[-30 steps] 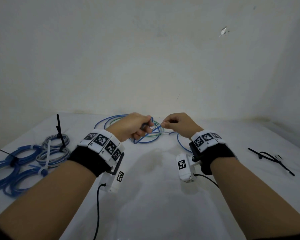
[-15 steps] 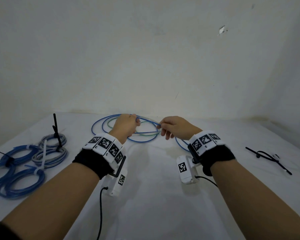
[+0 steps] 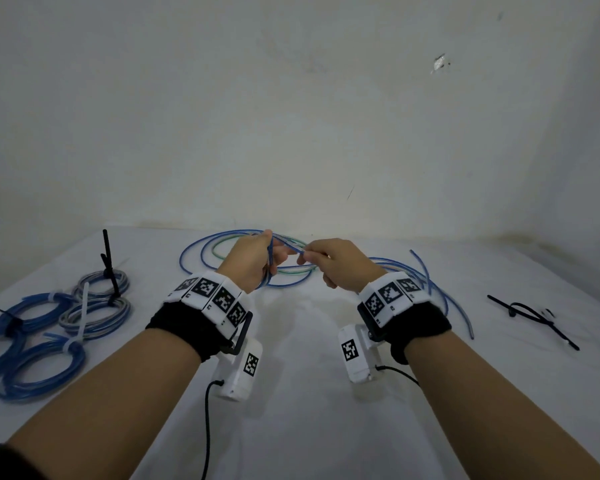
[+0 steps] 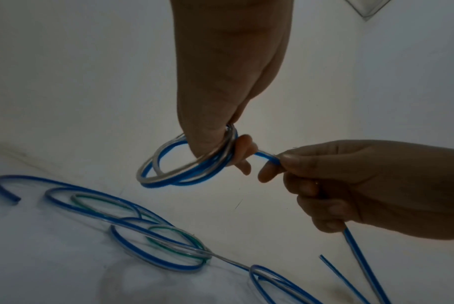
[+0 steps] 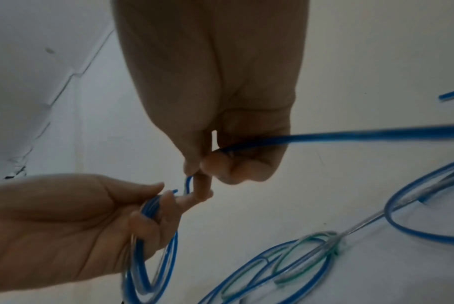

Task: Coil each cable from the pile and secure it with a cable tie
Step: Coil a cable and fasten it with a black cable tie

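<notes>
My left hand grips a small coil of blue cable, with a few loops hanging below the fingers. My right hand pinches the same blue cable just beside the coil. The cable's free length trails back past the right wrist to the table. Loose blue and green cables lie on the white table behind and under both hands.
Several tied coils in blue and grey lie at the table's left, with white and black ties; one black tie stands upright. Loose black cable ties lie at the right. A wall rises behind the table.
Both hands have lifted slightly and come closer together. The left hand has turned, so another loop sits in the coil. The right hand slid along the cable towards the coil.
</notes>
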Tool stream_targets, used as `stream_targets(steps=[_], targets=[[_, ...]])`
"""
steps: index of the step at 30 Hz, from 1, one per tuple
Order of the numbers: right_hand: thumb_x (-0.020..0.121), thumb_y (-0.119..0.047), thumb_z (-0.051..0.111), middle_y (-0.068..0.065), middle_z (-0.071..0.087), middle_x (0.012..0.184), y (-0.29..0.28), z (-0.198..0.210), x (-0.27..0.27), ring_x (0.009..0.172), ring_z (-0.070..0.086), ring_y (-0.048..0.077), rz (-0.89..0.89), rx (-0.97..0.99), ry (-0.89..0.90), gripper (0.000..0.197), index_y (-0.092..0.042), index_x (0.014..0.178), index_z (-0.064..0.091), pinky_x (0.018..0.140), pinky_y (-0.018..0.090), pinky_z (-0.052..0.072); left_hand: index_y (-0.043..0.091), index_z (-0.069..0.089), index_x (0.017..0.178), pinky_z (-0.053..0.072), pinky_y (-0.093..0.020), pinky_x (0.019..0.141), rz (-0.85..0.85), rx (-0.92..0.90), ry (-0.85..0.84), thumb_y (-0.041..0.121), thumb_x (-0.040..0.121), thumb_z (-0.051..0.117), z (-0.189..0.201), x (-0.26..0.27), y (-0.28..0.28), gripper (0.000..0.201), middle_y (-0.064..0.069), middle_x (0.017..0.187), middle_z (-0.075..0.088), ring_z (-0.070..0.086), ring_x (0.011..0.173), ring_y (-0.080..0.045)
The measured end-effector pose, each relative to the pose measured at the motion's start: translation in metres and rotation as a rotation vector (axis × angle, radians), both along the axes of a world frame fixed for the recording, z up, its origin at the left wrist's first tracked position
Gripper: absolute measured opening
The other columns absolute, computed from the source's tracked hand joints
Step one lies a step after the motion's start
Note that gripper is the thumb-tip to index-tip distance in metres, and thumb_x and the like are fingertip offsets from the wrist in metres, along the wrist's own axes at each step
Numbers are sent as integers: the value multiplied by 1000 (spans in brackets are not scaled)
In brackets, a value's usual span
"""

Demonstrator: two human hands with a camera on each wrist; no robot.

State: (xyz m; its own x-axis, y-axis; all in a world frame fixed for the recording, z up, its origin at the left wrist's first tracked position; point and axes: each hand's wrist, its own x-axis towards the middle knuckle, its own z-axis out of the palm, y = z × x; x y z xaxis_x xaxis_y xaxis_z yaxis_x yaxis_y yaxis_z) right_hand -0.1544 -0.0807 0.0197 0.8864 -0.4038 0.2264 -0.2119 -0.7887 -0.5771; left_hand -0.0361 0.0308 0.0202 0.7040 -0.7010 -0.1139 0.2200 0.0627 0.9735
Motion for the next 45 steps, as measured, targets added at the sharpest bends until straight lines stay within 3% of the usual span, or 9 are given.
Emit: stream_targets(steps=[6,10,14,21,26,32,36,40,45], targets=[[97,-18,45,14,53,81,13,-11,10,77,45,23,-51,-231,-87,27,0,90,64,66,30,26,8,53,85,37,-17,41,-22,-53,29,23,104,30,4,-1,-2,33,-4,82,65,51,55,-6],[102,-27,32,6,63,77,20,-6,8,68,50,17,-20,23,19,44,2,95,64,67,29,37,14,55,86,33,-17,45,118,-158,-45,22,104,27,7,-1,-4,34,0,79,60,43,49,-3],[101,-33,36,1,42,69,15,-9,5,54,46,16,35,329,9,39,-14,85,66,63,27,47,16,57,87,34,-19,55,176,-257,-16,22,104,26,12,1,-2,36,2,77,53,40,59,-7],[96,-20,51,-4,52,72,8,-18,8,58,43,4,22,416,-215,17,-15,89,66,58,17,33,11,57,90,49,-27,75,85,-487,115,26,104,29,16,-3,-3,35,-1,73,58,58,73,-14],[94,-10,54,6,52,70,4,-16,5,56,44,9,112,614,-282,13,-8,90,67,56,16,40,10,53,89,47,-26,64,7,-587,211,27,104,25,25,-5,-1,37,4,59,48,49,52,-11],[90,-24,62,2,56,83,-4,-5,0,77,51,11,101,184,-37,13,-16,85,71,75,23,39,16,49,78,39,-18,48,-43,-614,204,29,104,23,36,-2,7,40,10,46,36,33,39,-5],[90,-32,59,-1,52,63,-8,3,0,58,48,9,50,19,75,20,-20,74,64,60,22,38,17,48,76,32,-16,42,-85,-581,153,30,104,24,38,-5,9,39,10,46,32,27,38,-5],[90,-25,60,-4,53,60,-8,3,2,54,48,6,-69,-64,-96,17,-10,90,68,60,19,38,17,47,76,27,-16,42,-129,-544,95,29,104,27,39,-7,10,36,11,47,31,25,39,-4],[88,-23,64,-3,47,88,-11,-4,4,66,42,3,-38,-238,-154,13,-11,93,67,66,17,32,17,47,76,24,-15,40,-182,-482,35,28,103,29,38,-10,14,35,11,47,30,23,39,-4]])
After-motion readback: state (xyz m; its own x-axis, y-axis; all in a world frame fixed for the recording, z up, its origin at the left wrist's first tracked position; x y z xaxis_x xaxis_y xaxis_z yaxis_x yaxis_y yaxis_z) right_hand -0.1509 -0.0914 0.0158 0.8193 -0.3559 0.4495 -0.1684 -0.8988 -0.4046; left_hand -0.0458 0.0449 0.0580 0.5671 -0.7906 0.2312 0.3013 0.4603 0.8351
